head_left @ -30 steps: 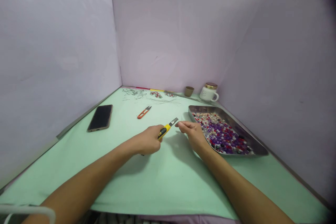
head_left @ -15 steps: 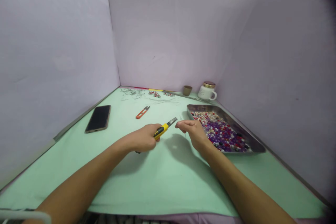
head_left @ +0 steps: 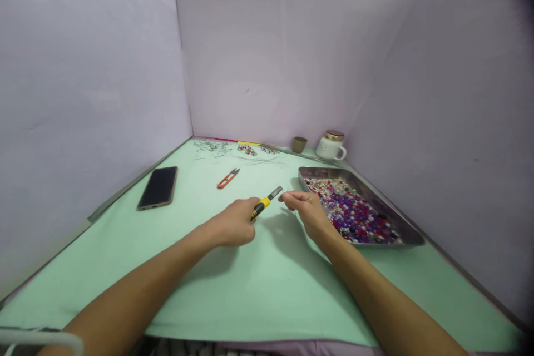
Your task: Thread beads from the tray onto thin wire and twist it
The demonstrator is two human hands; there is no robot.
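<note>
My left hand (head_left: 236,222) is wrapped around a yellow and black utility knife (head_left: 262,207). Its short grey metal tip points up and right, towards my other hand. Most of the handle is hidden in the fist. Thumb and fingertips of my right hand (head_left: 306,208) are pinched on thin wire (head_left: 287,189); fine ends of it stick up above the fingers. Only a small gap separates the knife's tip from those fingertips. Both hands are above the pale green cloth (head_left: 250,295), right beside a metal tray (head_left: 396,206) of mixed purple, red, white and black beads (head_left: 354,211).
Red-handled thread snips (head_left: 228,178) lie beyond my left hand. A phone (head_left: 158,188) rests at the left. Along the back are loose wire pieces (head_left: 212,148), beaded pieces (head_left: 247,150), a small brown cup (head_left: 299,144) and a lidded white mug (head_left: 331,147). Pale panels (head_left: 292,50) enclose the table.
My left hand has shifted slightly right and turned a little, covering more of the knife's handle. My right hand keeps its pinch almost unmoved. The whole view has drifted slightly.
</note>
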